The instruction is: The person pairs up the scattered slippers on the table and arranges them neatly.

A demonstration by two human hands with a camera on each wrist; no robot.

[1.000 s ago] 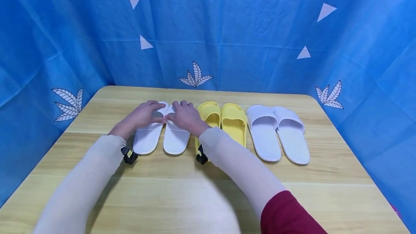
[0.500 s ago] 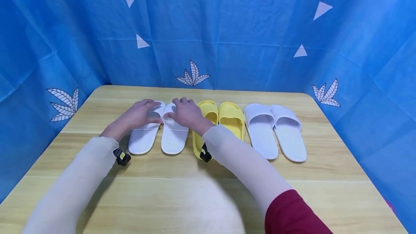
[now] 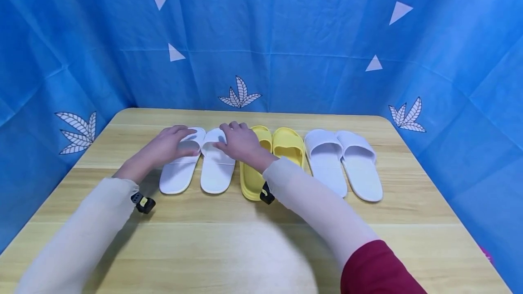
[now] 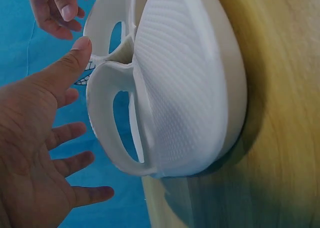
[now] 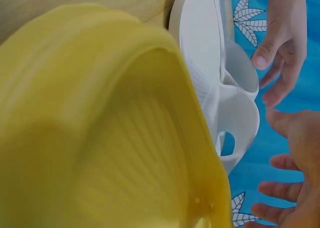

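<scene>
A pair of white open-toe slides lies on the table, a left slide (image 3: 176, 178) and a right slide (image 3: 217, 177), their straps meeting side by side. Over the left slide's strap hovers my left hand (image 3: 165, 145), fingers spread and holding nothing; the left wrist view shows a gap between its fingers (image 4: 72, 133) and the strap (image 4: 112, 118). My right hand (image 3: 242, 143) hangs above the right slide's strap and the neighbouring yellow slide (image 3: 250, 180). In the right wrist view its fingers (image 5: 277, 190) are loosely spread, apart from the white strap (image 5: 240, 118).
A second yellow slide (image 3: 288, 139) sits right of the first, partly behind my right forearm. Farther right lie two more white slides, one (image 3: 327, 164) beside the other (image 3: 362, 177). A blue curtain (image 3: 269, 35) surrounds the wooden table (image 3: 212, 244).
My hands have drawn apart from each other, the left moving left and the right slightly right. The slides keep their places; the whole head view has shifted a little.
</scene>
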